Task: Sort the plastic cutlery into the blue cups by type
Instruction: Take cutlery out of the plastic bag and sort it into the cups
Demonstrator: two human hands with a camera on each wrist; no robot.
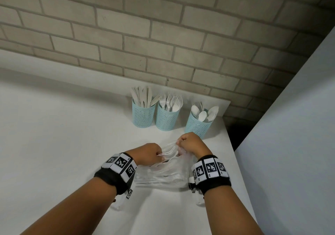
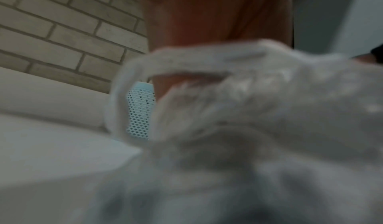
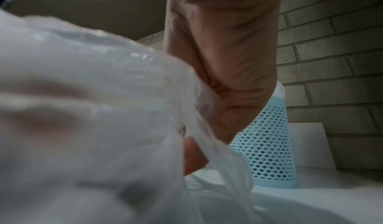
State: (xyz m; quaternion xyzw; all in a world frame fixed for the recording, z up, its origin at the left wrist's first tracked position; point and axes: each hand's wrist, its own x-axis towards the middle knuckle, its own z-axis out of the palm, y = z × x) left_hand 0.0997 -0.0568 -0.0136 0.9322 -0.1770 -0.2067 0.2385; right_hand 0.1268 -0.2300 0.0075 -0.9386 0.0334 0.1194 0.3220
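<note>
Three blue mesh cups stand in a row by the brick wall: the left cup [image 1: 143, 115] holds knives, the middle cup [image 1: 167, 118] forks, the right cup [image 1: 198, 126] spoons. A clear plastic bag [image 1: 163, 173] of white cutlery lies on the white table in front of them. My left hand [image 1: 154, 153] grips the left side of the bag's mouth. My right hand [image 1: 186, 142] grips the right side, fingers curled round the plastic [image 3: 203, 106]. White cutlery ends [image 1: 169, 151] show at the mouth between the hands. The bag [image 2: 248, 113] fills the left wrist view, blurred.
The white table [image 1: 63, 135] ends in an edge close to the right of my right arm, with a pale panel [image 1: 290, 126] beyond it. The brick wall [image 1: 163, 35] rises behind the cups. One blue cup [image 3: 267, 145] stands just beyond my right hand.
</note>
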